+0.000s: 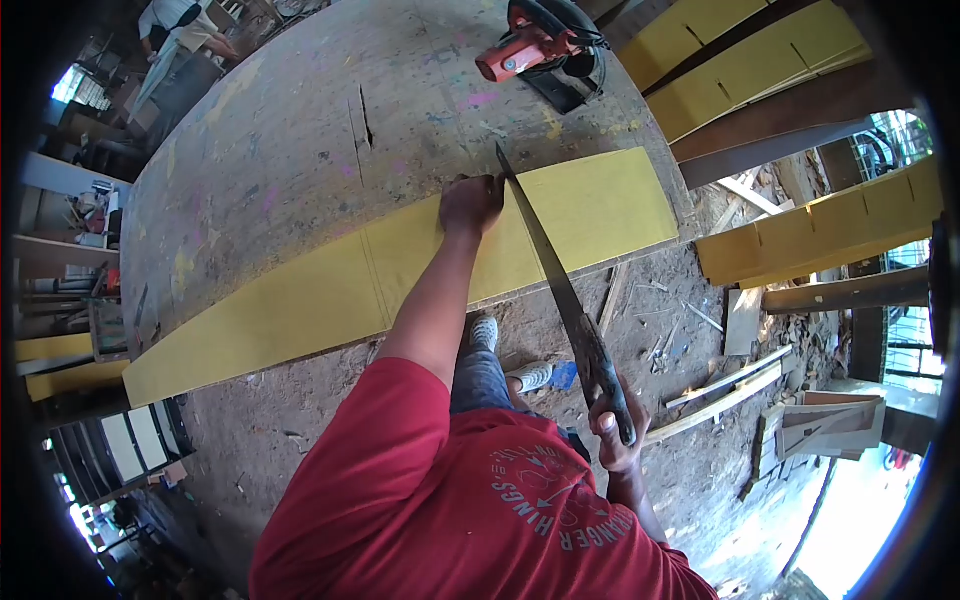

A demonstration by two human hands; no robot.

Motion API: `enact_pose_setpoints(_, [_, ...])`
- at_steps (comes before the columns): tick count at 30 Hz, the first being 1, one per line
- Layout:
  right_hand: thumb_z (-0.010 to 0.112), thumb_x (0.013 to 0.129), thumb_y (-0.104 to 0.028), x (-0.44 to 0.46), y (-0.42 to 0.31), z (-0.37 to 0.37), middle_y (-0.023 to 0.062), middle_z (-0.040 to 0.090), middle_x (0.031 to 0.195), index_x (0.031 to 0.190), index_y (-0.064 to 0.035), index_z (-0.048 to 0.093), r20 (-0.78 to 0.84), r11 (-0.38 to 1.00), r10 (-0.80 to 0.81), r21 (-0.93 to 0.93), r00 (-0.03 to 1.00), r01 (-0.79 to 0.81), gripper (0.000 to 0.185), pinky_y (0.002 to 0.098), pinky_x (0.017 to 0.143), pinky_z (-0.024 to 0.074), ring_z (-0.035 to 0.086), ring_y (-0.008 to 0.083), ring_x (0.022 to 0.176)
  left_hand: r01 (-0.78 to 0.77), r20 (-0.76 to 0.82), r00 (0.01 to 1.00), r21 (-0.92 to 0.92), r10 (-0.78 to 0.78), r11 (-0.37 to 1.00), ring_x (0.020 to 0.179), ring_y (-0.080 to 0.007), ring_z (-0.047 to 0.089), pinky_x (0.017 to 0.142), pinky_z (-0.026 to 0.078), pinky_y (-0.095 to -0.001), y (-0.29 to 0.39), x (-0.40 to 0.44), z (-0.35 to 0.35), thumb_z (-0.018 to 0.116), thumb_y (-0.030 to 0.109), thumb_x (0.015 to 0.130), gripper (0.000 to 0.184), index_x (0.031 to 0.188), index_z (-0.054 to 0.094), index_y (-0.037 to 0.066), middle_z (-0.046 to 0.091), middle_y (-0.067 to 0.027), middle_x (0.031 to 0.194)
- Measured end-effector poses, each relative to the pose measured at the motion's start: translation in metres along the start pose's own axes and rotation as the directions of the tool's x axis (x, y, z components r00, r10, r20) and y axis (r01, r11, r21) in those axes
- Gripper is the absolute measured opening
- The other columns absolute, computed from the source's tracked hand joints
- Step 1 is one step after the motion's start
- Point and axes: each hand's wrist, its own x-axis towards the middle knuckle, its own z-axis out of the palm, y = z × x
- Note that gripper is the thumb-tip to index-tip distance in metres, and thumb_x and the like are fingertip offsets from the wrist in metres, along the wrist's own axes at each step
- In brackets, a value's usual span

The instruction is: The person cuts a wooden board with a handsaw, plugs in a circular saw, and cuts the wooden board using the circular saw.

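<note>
Red-and-black power tool noted at the far side of the table, dark cord bunched beside it. I log pink and yellow paint marks and a dark slit in the tabletop. Right: slotted yellow panels, with another slotted panel nearer. Below, I record pale wood strips on the littered dirt floor. Left: cluttered shelves. Upper left: another person, partly visible, in a light top.
</note>
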Motion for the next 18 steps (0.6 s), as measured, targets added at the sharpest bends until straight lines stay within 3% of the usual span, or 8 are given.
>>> enact_pose_setpoints(6, [0.069,0.100,-0.061,0.017,0.004,0.010,-0.0030,0.053,0.066,0.147,0.0152,0.054,0.032,0.976,-0.115,-0.183,0.993,0.119,0.091,0.0257,0.057,0.0378,0.048,0.0071,0.059,0.016,0.010,1.000,-0.036,-0.015,0.999,0.114,-0.0396,0.070,0.104,0.051,-0.0523,0.000,-0.002,0.003,0.044,0.055,0.109,0.059,0.100,0.083,0.011,0.078,-0.0206,0.103])
enact_pose_setpoints(10, [0.069,0.099,-0.060,0.006,-0.013,0.007,-0.0021,0.053,0.067,0.144,0.0135,0.058,0.042,0.997,0.008,-0.078,0.999,-0.005,0.087,0.0281,0.059,0.0389,0.048,0.0082,0.061,-0.027,-0.006,1.000,-0.005,0.027,1.000,0.114,-0.0396,0.070,0.105,0.050,-0.0518,-0.004,0.002,0.006,0.044,0.055,0.109,0.059,0.102,0.083,0.011,0.078,-0.0207,0.104])
enact_pose_setpoints(13, [0.069,0.099,-0.062,0.009,-0.002,0.006,-0.0034,0.054,0.069,0.145,0.0117,0.058,0.032,0.997,0.007,-0.079,0.999,-0.004,0.088,0.0259,0.056,0.0361,0.048,0.0061,0.061,-0.026,-0.002,1.000,-0.009,0.026,1.000,0.114,-0.0391,0.070,0.105,0.049,-0.0515,-0.002,0.002,0.003,0.045,0.055,0.109,0.059,0.102,0.083,0.011,0.078,-0.0206,0.104])
enact_pose_setpoints(16, [0.068,0.100,-0.056,0.035,-0.004,0.019,0.0056,0.061,0.092,0.148,0.0109,0.055,0.055,0.995,0.050,-0.084,0.997,-0.045,0.083,0.0294,0.073,0.0392,0.054,0.0126,0.084,-0.015,0.001,1.000,-0.018,0.015,1.000,0.113,-0.0385,0.070,0.106,0.049,-0.0518,-0.005,0.000,0.005,0.045,0.055,0.109,0.059,0.101,0.083,0.010,0.079,-0.0201,0.103])
enact_pose_setpoints(17, [0.068,0.101,-0.049,0.043,-0.002,0.020,0.0155,0.067,0.112,0.150,0.0121,0.053,0.090,0.991,0.119,-0.073,0.989,-0.113,0.079,0.0349,0.092,0.0439,0.060,0.0205,0.106,-0.014,-0.004,1.000,-0.022,0.014,1.000,0.113,-0.0383,0.070,0.106,0.049,-0.0520,-0.004,0.002,0.006,0.045,0.055,0.109,0.059,0.100,0.083,0.010,0.079,-0.0198,0.103])
enact_pose_setpoints(18, [0.067,0.102,-0.046,0.044,-0.002,0.022,0.0192,0.068,0.120,0.151,0.0125,0.051,0.095,0.993,0.109,-0.065,0.989,-0.103,0.078,0.0373,0.099,0.0446,0.061,0.0238,0.115,-0.012,-0.008,1.000,-0.030,0.012,0.999,0.113,-0.0385,0.070,0.106,0.049,-0.0522,-0.002,0.001,0.006,0.045,0.055,0.109,0.059,0.100,0.083,0.010,0.079,-0.0199,0.103])
